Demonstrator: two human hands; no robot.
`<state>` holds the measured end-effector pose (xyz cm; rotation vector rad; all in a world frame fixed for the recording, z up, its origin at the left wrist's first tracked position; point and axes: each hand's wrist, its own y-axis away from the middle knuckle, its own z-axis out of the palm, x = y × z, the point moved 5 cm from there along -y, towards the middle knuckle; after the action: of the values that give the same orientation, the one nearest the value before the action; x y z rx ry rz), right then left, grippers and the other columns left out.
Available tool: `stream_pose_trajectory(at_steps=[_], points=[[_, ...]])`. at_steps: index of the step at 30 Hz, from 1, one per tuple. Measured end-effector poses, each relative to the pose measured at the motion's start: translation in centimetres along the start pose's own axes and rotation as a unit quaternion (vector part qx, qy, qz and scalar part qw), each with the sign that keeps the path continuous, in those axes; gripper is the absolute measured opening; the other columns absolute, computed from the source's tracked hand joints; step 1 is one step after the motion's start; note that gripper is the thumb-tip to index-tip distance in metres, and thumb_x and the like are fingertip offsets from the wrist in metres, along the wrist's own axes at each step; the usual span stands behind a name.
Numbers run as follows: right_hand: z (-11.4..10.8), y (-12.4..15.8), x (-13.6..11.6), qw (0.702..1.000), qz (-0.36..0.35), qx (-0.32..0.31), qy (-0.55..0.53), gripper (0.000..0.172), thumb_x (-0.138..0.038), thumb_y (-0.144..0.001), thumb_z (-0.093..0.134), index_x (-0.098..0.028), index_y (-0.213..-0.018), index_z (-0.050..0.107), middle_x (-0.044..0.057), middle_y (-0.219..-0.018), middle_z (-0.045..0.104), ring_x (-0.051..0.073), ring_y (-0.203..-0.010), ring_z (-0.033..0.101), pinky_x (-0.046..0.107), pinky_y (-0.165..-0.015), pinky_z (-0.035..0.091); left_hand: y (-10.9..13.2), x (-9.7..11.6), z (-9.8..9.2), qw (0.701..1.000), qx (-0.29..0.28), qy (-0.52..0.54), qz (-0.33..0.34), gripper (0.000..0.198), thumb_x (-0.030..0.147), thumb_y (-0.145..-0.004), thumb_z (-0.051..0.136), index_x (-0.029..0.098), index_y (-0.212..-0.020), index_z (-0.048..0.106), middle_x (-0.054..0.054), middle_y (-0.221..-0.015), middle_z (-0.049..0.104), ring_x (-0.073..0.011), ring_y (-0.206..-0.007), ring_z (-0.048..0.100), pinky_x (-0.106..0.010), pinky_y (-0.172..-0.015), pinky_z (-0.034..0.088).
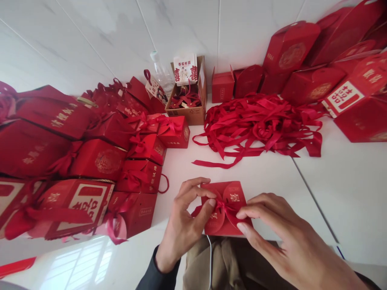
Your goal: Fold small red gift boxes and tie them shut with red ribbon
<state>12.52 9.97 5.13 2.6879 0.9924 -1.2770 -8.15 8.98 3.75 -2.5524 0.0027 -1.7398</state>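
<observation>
A small red gift box with round flaps and gold characters sits at the near edge of the white table. A red ribbon crosses its top. My left hand pinches the ribbon at the box's left side with thumb and forefinger. My right hand pinches the ribbon's other end at the box's right side. Both hands press against the box.
A loose heap of red ribbons lies behind the box. Ribbon-tied red boxes are stacked at the left. Larger red boxes pile up at the back right. A cardboard carton and a plastic bottle stand by the wall.
</observation>
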Motion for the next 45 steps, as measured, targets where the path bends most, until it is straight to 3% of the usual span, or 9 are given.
stream_pose_trajectory(at_steps=[6, 12, 14, 19, 24, 29, 36, 45], points=[[0.1, 0.2, 0.2, 0.999, 0.036, 0.022, -0.013, 0.007, -0.024, -0.107, 0.054, -0.031, -0.107, 0.056, 0.002, -0.1, 0.063, 0.023, -0.095, 0.065, 0.036, -0.079, 0.053, 0.1, 0.0, 0.5, 0.999, 0.033, 0.021, -0.027, 0.017, 0.035, -0.104, 0.06, 0.022, -0.095, 0.068, -0.011, -0.124, 0.073, -0.026, -0.124, 0.064, -0.039, -0.104, 0.047], [0.1, 0.0, 0.1, 0.999, 0.043, 0.015, -0.015, 0.006, -0.026, -0.108, 0.054, -0.031, -0.108, 0.056, 0.002, -0.101, 0.063, 0.023, -0.094, 0.066, 0.036, -0.078, 0.053, 0.1, -0.9, 0.4, 0.995, 0.078, 0.026, -0.06, 0.027, 0.044, -0.098, 0.068, 0.021, -0.087, 0.062, -0.011, -0.122, 0.076, -0.0255, -0.112, 0.07, -0.036, -0.091, 0.05], [0.0, 0.0, 0.2, 0.998, 0.061, 0.02, -0.017, 0.006, -0.028, -0.109, 0.053, -0.03, -0.105, 0.057, 0.003, -0.101, 0.064, 0.024, -0.094, 0.066, 0.037, -0.079, 0.053, 0.1, -1.1, 0.4, 0.995, 0.076, 0.033, -0.062, 0.025, 0.044, -0.099, 0.066, 0.021, -0.088, 0.063, -0.011, -0.126, 0.075, -0.0259, -0.116, 0.069, -0.035, -0.092, 0.05], [0.0, -0.2, 0.3, 0.998, 0.05, 0.019, -0.01, 0.005, -0.03, -0.108, 0.054, -0.03, -0.104, 0.057, 0.003, -0.1, 0.065, 0.023, -0.091, 0.067, 0.035, -0.076, 0.054, 0.6, -0.8, 0.0, 0.997, 0.069, 0.024, -0.029, 0.02, 0.039, -0.105, 0.056, 0.025, -0.113, 0.069, -0.011, -0.143, 0.066, -0.0279, -0.135, 0.06, -0.04, -0.106, 0.046], [0.0, -0.3, 0.4, 0.998, 0.056, 0.012, -0.024, 0.004, -0.029, -0.107, 0.054, -0.032, -0.106, 0.056, 0.001, -0.101, 0.064, 0.022, -0.094, 0.067, 0.033, -0.078, 0.054, 1.5, -0.1, -0.5, 0.998, 0.054, -0.044, -0.006, 0.013, 0.035, -0.099, 0.066, 0.028, -0.111, 0.065, -0.008, -0.139, 0.064, -0.0268, -0.134, 0.058, -0.041, -0.109, 0.045], [0.1, -0.3, 0.4, 0.998, 0.052, 0.008, -0.017, 0.004, -0.031, -0.106, 0.056, -0.03, -0.103, 0.058, 0.001, -0.098, 0.065, 0.022, -0.091, 0.068, 0.033, -0.076, 0.054, 2.2, -0.2, -1.0, 0.992, 0.065, -0.101, -0.022, 0.011, 0.033, -0.098, 0.068, 0.025, -0.091, 0.065, -0.007, -0.131, 0.065, -0.0257, -0.127, 0.063, -0.039, -0.104, 0.047], [0.5, 0.0, 0.8, 0.997, 0.074, -0.022, -0.012, 0.001, -0.03, -0.105, 0.057, -0.03, -0.106, 0.057, 0.003, -0.103, 0.066, 0.024, -0.096, 0.068, 0.038, -0.082, 0.054, 2.4, -1.3, -0.7, 0.992, 0.06, 0.062, -0.09, 0.017, 0.038, -0.103, 0.062, 0.024, -0.093, 0.061, -0.008, -0.132, 0.07, -0.0245, -0.126, 0.065, -0.037, -0.104, 0.049], [0.2, -0.1, 0.6, 0.997, 0.074, -0.015, 0.0, 0.006, -0.036, -0.108, 0.054, -0.032, -0.113, 0.055, 0.001, -0.101, 0.065, 0.022, -0.094, 0.068, 0.034, -0.078, 0.057, 2.7, -1.1, -0.9, 0.982, 0.057, 0.136, -0.116, 0.022, 0.043, -0.104, 0.059, 0.023, -0.093, 0.06, -0.009, -0.136, 0.07, -0.0255, -0.124, 0.067, -0.036, -0.099, 0.053]])
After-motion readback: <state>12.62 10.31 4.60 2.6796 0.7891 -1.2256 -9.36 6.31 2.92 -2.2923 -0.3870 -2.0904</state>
